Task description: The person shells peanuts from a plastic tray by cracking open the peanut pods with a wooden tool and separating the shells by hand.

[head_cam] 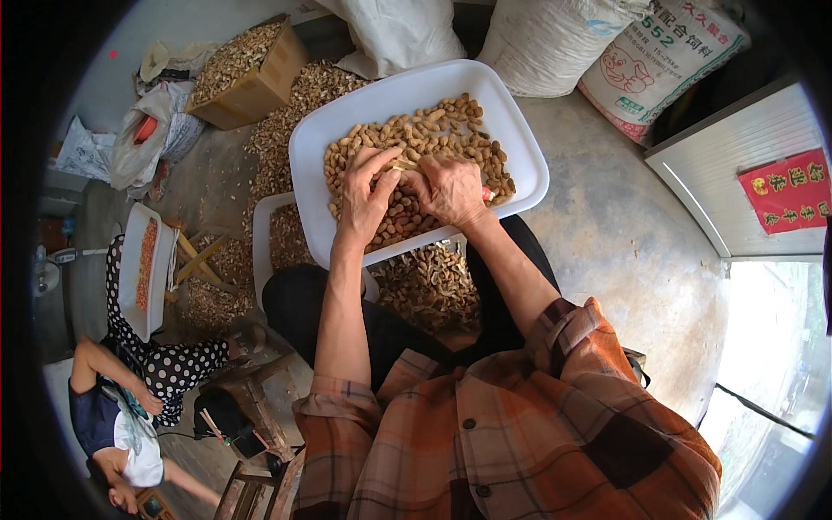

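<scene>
A large white plastic tub rests near my knees, with many unshelled peanuts spread in it. Over the tub, my left hand has its thumb and forefinger close to a pale, slim piece, perhaps a wooden or bamboo tool; whether they pinch it is hard to see. My right hand is curled around the other end of that piece, and a red and white end sticks out beside its little finger. Darker reddish peanuts lie below and between the hands.
Peanut shells lie between my legs and across the floor at left. A cardboard box of shells and white woven sacks stand beyond the tub. At left a person sits by a white tray of shelled peanuts, near a wooden stool.
</scene>
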